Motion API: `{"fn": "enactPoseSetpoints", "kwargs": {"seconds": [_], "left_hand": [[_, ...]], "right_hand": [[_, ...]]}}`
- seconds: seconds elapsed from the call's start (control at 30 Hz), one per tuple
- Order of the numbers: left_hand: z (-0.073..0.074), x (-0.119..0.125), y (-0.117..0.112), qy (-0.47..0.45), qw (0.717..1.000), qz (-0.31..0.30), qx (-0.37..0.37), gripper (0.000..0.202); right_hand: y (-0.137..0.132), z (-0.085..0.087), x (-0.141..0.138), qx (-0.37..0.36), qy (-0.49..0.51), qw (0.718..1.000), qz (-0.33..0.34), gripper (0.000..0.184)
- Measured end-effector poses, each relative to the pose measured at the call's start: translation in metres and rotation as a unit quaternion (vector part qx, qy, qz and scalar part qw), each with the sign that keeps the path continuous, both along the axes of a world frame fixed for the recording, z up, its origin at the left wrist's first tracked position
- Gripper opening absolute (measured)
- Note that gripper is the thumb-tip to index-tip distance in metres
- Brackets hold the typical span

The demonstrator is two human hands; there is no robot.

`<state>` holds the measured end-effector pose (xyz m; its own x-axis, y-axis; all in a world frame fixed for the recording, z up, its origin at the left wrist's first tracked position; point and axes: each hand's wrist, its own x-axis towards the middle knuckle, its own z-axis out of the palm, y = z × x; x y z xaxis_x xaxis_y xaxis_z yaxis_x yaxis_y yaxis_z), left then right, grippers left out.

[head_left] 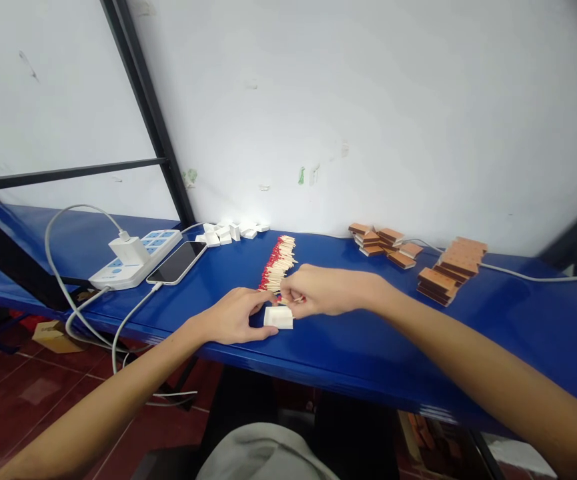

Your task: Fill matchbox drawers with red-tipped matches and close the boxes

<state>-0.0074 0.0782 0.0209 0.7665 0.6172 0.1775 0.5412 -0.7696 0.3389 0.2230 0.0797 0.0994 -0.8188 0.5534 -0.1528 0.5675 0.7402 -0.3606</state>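
Observation:
A small white matchbox tray (279,319) lies on the blue table near its front edge. My left hand (235,316) grips it at its left side, with the thumb at the near corner and the fingers by the far edge. Just above the tray, my right hand (315,289) is closed in a pinch on a few red-tipped matches (284,301); the fingers partly cover them. Directly beyond both hands a long row of loose matches (279,264) stretches toward the wall, red heads mostly to the left.
White trays (228,232) are heaped at the back left. Brown matchbox sleeves (384,244) lie at the back right, with stacked matchboxes (452,268) further right. A phone (177,263), a power strip (138,260) and white cables occupy the left. A black metal post (151,113) rises behind.

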Motion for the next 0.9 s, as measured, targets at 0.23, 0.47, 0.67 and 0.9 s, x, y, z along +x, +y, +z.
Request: {"fn": "enactPoseSetpoints", "kwargs": {"seconds": [0.23, 0.47, 0.67, 0.9], "left_hand": [[-0.002, 0.001, 0.0, -0.01, 1.0, 0.001, 0.01, 0.028], [-0.001, 0.0, 0.0, -0.009, 1.0, -0.005, 0.007, 0.028], [-0.002, 0.0, -0.001, -0.003, 1.0, -0.009, 0.012, 0.027], [-0.003, 0.0, 0.0, -0.005, 1.0, -0.009, 0.02, 0.025]], "right_hand": [[-0.003, -0.028, -0.018, 0.026, -0.025, 0.999, 0.014, 0.014], [0.003, -0.028, -0.012, -0.001, 0.012, 1.0, 0.029, 0.015], [0.005, -0.014, -0.009, -0.048, 0.026, 0.998, -0.007, 0.016], [0.002, -0.009, -0.009, -0.042, 0.044, 0.998, 0.009, 0.025]]}}
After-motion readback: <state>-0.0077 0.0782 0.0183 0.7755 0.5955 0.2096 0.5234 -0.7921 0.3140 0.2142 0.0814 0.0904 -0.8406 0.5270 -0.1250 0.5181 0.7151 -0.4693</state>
